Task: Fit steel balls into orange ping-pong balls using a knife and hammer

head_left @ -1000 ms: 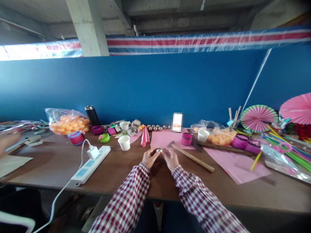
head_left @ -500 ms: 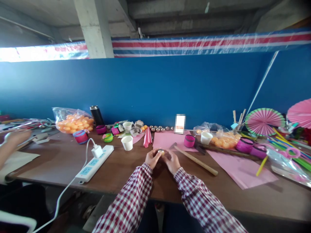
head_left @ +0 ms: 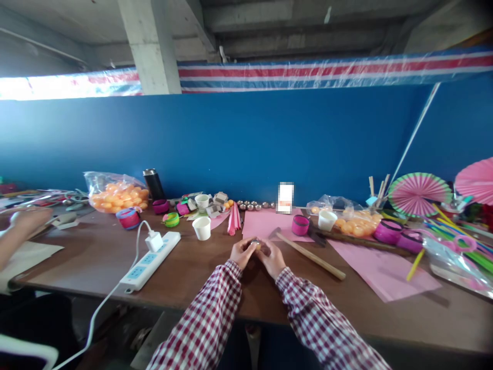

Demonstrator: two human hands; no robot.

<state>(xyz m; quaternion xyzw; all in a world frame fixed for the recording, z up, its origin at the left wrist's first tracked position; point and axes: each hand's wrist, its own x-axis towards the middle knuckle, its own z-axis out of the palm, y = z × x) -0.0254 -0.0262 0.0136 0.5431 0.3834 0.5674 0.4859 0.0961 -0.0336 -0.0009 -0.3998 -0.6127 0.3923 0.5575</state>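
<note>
Between my two hands, above the brown table (head_left: 215, 288), is a small round ball (head_left: 257, 245), shiny silver on top and yellowish orange below. My left hand (head_left: 241, 254) pinches it from the left with thumb and fingers. From the other side my right hand (head_left: 273, 257) closes on it with its fingertips. Fingers cover part of the ball. A hammer (head_left: 311, 254) with a wooden handle lies just right of my right hand. Behind my hands is a pink paper sheet (head_left: 262, 224), and a row of silver balls (head_left: 252, 206) runs along its back edge.
A white power strip (head_left: 150, 262) and a paper cup (head_left: 202, 228) stand to the left. Bags of orange balls (head_left: 119, 196) sit at the back. Pink tape rolls (head_left: 300, 224), pink paper (head_left: 385, 272) and paper fans (head_left: 419, 194) lie right. Another person's hand (head_left: 29, 223) is at far left.
My hands stay in nearly the same place, still on the ball, which looks slightly turned. The co-worker's hand at far left has shifted a little.
</note>
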